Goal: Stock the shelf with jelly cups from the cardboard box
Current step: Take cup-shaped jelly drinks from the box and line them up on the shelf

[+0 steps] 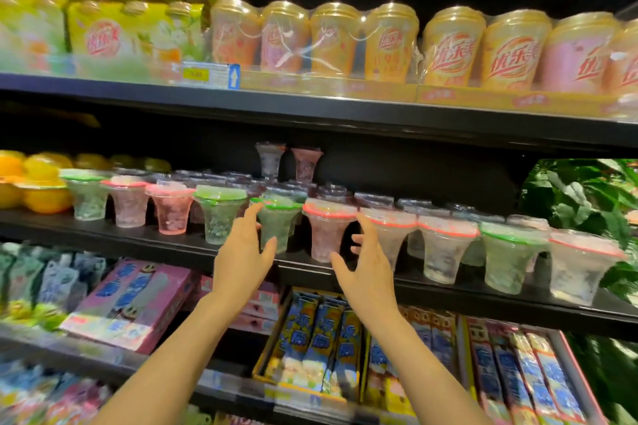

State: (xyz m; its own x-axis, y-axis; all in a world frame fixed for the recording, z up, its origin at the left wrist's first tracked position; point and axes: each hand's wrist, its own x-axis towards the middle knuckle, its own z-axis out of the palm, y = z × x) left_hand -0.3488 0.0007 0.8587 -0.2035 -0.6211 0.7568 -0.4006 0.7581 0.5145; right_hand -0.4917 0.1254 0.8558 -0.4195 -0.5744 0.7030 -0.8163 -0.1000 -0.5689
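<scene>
A row of clear jelly cups with green or red lids stands along the front of the middle shelf (179, 245). My left hand (243, 250) is spread open just left of a green-lidded cup (276, 224), fingers near it but not closed on it. My right hand (367, 262) is spread open between a red-lidded pink cup (326, 235) and the red-lidded clear cup (392, 238) to its right. Neither hand holds anything. Two more cups (288, 162) are stacked higher at the back. No cardboard box is in view.
The upper shelf carries wrapped milk-tea cups (448, 48) and yellow packs (134, 31). Orange fruit cups (38, 186) sit at the left of the middle shelf. Below are pink boxes (138, 300) and blue snack packs (317, 342). Green leaves (587, 197) fill the right edge.
</scene>
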